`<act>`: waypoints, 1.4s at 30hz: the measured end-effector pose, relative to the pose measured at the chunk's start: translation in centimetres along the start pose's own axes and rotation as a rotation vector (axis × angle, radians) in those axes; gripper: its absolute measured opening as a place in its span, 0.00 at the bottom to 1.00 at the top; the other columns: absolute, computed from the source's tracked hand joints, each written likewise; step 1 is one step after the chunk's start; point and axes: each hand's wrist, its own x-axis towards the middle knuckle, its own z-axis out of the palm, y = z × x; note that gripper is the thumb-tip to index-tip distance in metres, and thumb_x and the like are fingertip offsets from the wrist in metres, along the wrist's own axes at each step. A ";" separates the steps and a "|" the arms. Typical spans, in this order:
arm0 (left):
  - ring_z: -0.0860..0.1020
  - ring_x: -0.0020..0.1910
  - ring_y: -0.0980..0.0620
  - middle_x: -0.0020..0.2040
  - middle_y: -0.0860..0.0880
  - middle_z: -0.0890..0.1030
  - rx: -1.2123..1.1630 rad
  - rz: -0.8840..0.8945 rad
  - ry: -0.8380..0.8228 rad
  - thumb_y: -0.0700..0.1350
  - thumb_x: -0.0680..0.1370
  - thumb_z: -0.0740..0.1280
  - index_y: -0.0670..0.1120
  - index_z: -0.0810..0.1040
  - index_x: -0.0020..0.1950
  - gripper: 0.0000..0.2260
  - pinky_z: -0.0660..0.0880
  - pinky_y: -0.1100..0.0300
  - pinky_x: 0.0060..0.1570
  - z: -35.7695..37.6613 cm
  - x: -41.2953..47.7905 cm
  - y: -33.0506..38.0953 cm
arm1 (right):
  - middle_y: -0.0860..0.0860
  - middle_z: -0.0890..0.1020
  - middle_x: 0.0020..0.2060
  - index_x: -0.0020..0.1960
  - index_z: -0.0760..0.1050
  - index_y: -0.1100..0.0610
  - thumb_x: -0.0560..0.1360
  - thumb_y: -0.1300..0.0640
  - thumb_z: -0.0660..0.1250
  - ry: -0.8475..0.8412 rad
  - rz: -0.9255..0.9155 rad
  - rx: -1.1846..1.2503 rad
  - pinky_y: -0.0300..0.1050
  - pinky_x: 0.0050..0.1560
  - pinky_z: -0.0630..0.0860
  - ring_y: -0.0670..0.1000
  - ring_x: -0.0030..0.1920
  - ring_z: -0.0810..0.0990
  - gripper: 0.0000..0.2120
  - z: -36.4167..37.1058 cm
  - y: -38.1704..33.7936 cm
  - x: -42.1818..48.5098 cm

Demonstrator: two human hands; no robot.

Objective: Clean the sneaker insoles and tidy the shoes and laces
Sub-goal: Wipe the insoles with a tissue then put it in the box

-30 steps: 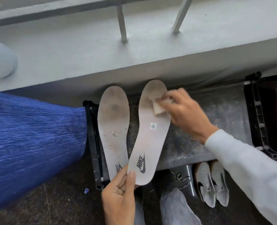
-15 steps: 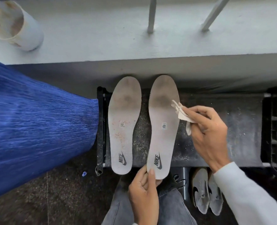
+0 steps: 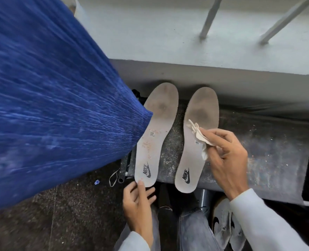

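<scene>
Left hand (image 3: 138,201): fingers loose and spread, thumb tip touching the heel edge of the left insole (image 3: 157,134); no firm grip seen. Right hand (image 3: 226,154): fingers pinching a crumpled white cloth (image 3: 202,136), which is over the middle of the right insole (image 3: 199,142). Both insoles lie side by side, logo up, toes soiled grey, on a dusty dark rack (image 3: 258,151), heels overhanging its near edge. Pale sneakers (image 3: 224,227) sit on the floor under the rack, by the right sleeve. Blue fabric (image 3: 50,87) covers the left. A grey ledge (image 3: 168,33) lies beyond.
</scene>
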 end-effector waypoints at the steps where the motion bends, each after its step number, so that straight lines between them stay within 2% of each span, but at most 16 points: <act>1: 0.85 0.45 0.46 0.48 0.45 0.84 -0.015 0.015 0.007 0.43 0.83 0.63 0.46 0.76 0.54 0.03 0.83 0.63 0.35 -0.1 0.3 0.2 | 0.59 0.80 0.49 0.55 0.83 0.63 0.72 0.76 0.68 -0.017 -0.009 -0.003 0.24 0.44 0.72 0.33 0.45 0.78 0.15 0.4 -0.3 -0.2; 3: 0.86 0.43 0.46 0.47 0.43 0.85 -0.015 0.038 0.015 0.42 0.83 0.64 0.46 0.78 0.51 0.04 0.83 0.64 0.34 -0.3 0.8 0.3 | 0.58 0.80 0.48 0.55 0.83 0.62 0.72 0.76 0.68 -0.046 -0.008 0.013 0.26 0.42 0.73 0.34 0.43 0.79 0.16 1.1 -0.5 -0.4; 8: 0.86 0.35 0.52 0.43 0.37 0.85 0.014 0.111 0.001 0.39 0.81 0.67 0.39 0.78 0.49 0.03 0.81 0.67 0.34 -0.6 1.3 -0.1 | 0.48 0.80 0.49 0.55 0.84 0.54 0.74 0.71 0.68 -0.066 0.089 0.123 0.52 0.46 0.79 0.57 0.44 0.81 0.17 2.2 0.4 -0.7; 11: 0.85 0.38 0.44 0.41 0.38 0.85 0.001 0.154 0.010 0.38 0.81 0.67 0.40 0.79 0.47 0.03 0.81 0.68 0.35 -1.1 1.1 0.4 | 0.48 0.81 0.48 0.55 0.84 0.53 0.74 0.73 0.68 -0.055 0.070 0.097 0.47 0.44 0.79 0.50 0.43 0.82 0.19 2.6 -0.1 -0.8; 13: 0.85 0.35 0.45 0.37 0.44 0.87 0.002 0.204 0.005 0.36 0.80 0.67 0.43 0.80 0.46 0.05 0.81 0.68 0.34 -1.5 0.8 0.9 | 0.48 0.81 0.48 0.55 0.83 0.52 0.73 0.73 0.68 -0.111 0.033 0.082 0.40 0.42 0.77 0.43 0.43 0.81 0.20 3.1 -1.3 -1.5; 15: 0.85 0.32 0.53 0.36 0.49 0.88 0.039 0.253 -0.015 0.35 0.80 0.67 0.44 0.80 0.46 0.06 0.81 0.68 0.34 -2.2 0.5 1.4 | 0.47 0.80 0.51 0.58 0.83 0.51 0.73 0.69 0.66 -0.272 -0.097 0.015 0.37 0.47 0.75 0.43 0.49 0.80 0.19 3.6 -2.6 -3.0; 17: 0.85 0.31 0.55 0.36 0.52 0.88 0.043 0.287 -0.028 0.31 0.79 0.66 0.44 0.80 0.46 0.09 0.81 0.68 0.35 -2.8 0.1 2.1 | 0.49 0.78 0.55 0.62 0.81 0.52 0.74 0.62 0.62 -0.528 -0.303 -0.048 0.37 0.49 0.73 0.47 0.51 0.77 0.18 4.0 -3.9 -4.4; 20: 0.85 0.33 0.56 0.36 0.53 0.88 0.042 0.362 -0.034 0.27 0.78 0.65 0.45 0.80 0.46 0.13 0.82 0.68 0.37 -3.1 -0.3 3.7 | 0.54 0.77 0.57 0.65 0.77 0.55 0.76 0.63 0.64 -0.739 -0.611 -0.205 0.46 0.46 0.76 0.52 0.51 0.74 0.19 4.8 -4.2 -3.9; 22: 0.84 0.31 0.57 0.34 0.54 0.87 0.030 0.397 -0.013 0.30 0.78 0.66 0.45 0.80 0.45 0.11 0.82 0.68 0.35 -2.9 -0.8 5.0 | 0.56 0.78 0.57 0.65 0.78 0.57 0.75 0.64 0.66 -0.712 -0.673 -0.264 0.50 0.44 0.77 0.55 0.52 0.74 0.19 5.7 -3.8 -2.0; 26: 0.84 0.28 0.55 0.35 0.54 0.88 0.029 0.437 -0.019 0.33 0.77 0.68 0.44 0.81 0.44 0.06 0.81 0.67 0.31 -3.0 -1.7 7.3 | 0.59 0.80 0.52 0.60 0.81 0.60 0.74 0.66 0.66 -0.569 -0.717 -0.410 0.51 0.43 0.78 0.58 0.49 0.76 0.16 6.8 -2.1 4.2; 30: 0.85 0.28 0.52 0.36 0.55 0.88 0.043 0.452 -0.039 0.37 0.75 0.69 0.44 0.81 0.45 0.03 0.82 0.65 0.31 -3.1 -3.0 9.1 | 0.60 0.80 0.48 0.55 0.83 0.59 0.71 0.69 0.66 -0.281 -0.550 -0.501 0.56 0.43 0.79 0.63 0.47 0.77 0.16 6.1 -1.8 9.3; 33: 0.85 0.28 0.54 0.34 0.56 0.87 0.053 0.453 -0.036 0.38 0.75 0.69 0.43 0.81 0.44 0.02 0.82 0.65 0.30 -3.1 -3.3 10.2 | 0.57 0.81 0.48 0.55 0.84 0.57 0.72 0.67 0.66 -0.094 -0.453 -0.305 0.49 0.47 0.78 0.57 0.47 0.79 0.15 5.5 -4.1 8.7; 34: 0.84 0.27 0.54 0.34 0.55 0.87 0.048 0.448 -0.031 0.38 0.75 0.69 0.43 0.81 0.43 0.02 0.82 0.65 0.30 -3.1 -3.3 10.4 | 0.56 0.81 0.49 0.55 0.84 0.57 0.73 0.66 0.65 -0.128 -0.448 -0.203 0.42 0.49 0.77 0.53 0.48 0.79 0.15 5.2 -5.2 7.7; 36: 0.84 0.27 0.54 0.33 0.53 0.87 0.042 0.451 -0.028 0.39 0.74 0.70 0.43 0.81 0.43 0.01 0.82 0.65 0.30 -3.2 -3.4 10.8 | 0.54 0.81 0.49 0.54 0.84 0.57 0.72 0.64 0.62 -0.344 -0.501 -0.069 0.31 0.49 0.71 0.46 0.47 0.76 0.16 4.9 -7.1 5.0; 39: 0.83 0.25 0.53 0.32 0.51 0.87 0.051 0.473 -0.017 0.40 0.72 0.70 0.43 0.81 0.43 0.02 0.81 0.67 0.29 -3.4 -3.2 11.2 | 0.53 0.80 0.51 0.57 0.83 0.56 0.72 0.62 0.59 -0.689 -0.608 -0.113 0.39 0.45 0.73 0.49 0.46 0.75 0.19 5.2 -7.1 2.8; 42: 0.83 0.25 0.54 0.31 0.54 0.86 0.106 0.475 -0.018 0.36 0.75 0.70 0.43 0.81 0.43 0.03 0.81 0.67 0.29 -3.6 -3.0 11.1 | 0.54 0.79 0.50 0.58 0.82 0.57 0.75 0.59 0.58 -0.691 -0.646 -0.290 0.48 0.43 0.77 0.52 0.47 0.76 0.18 6.3 -4.7 4.5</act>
